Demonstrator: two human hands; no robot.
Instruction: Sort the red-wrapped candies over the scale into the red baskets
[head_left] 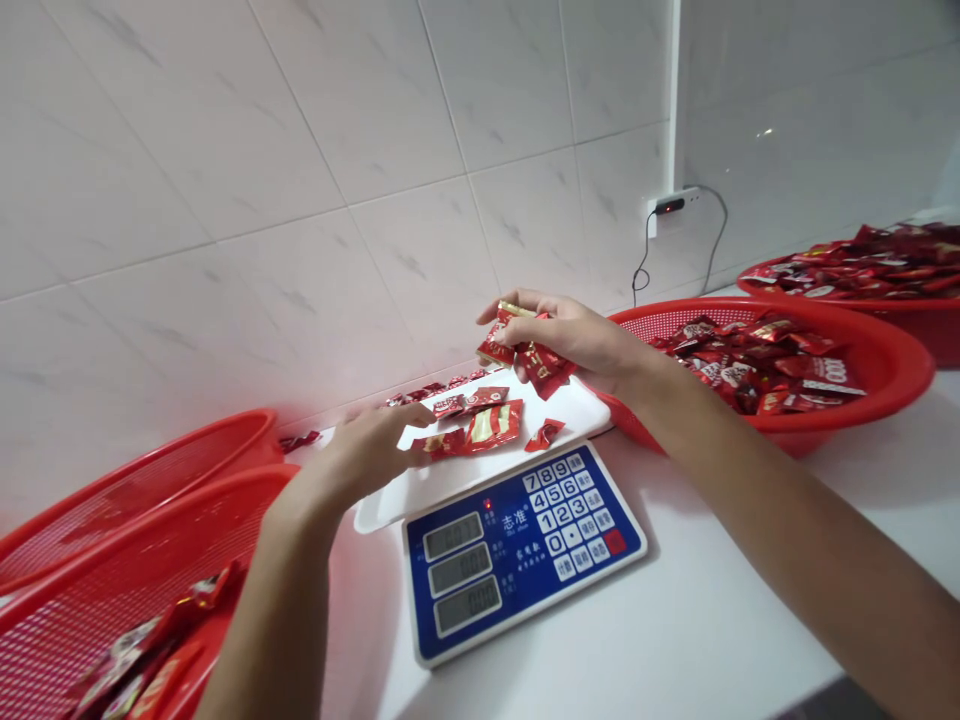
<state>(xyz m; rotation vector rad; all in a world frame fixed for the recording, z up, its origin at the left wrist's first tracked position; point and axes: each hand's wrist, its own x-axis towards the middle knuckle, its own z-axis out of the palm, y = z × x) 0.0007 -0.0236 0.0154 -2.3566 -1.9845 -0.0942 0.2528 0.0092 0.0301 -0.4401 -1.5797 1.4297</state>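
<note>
My right hand [566, 335] is closed around a few small red wrapped packets [544, 368], raised above the white weighing tray [401, 490] of a digital scale. On the tray lie several more red packets, among them a larger red and cream one [493, 426] and a small one [544, 434] near the right side. My left hand [367, 450] reaches over the tray's left end, thumb and finger apart, close to a red packet [441, 443]; whether it touches the packet is unclear. The scale's blue panel [525, 550] has number keys and three displays.
A red basket [885, 390] of packets stands at right, another full one [847, 290] behind it. Two red baskets are at left; the nearer one [45, 620] holds some packets. More packets lie along the tiled wall. A cable [724, 225] hangs from a wall socket.
</note>
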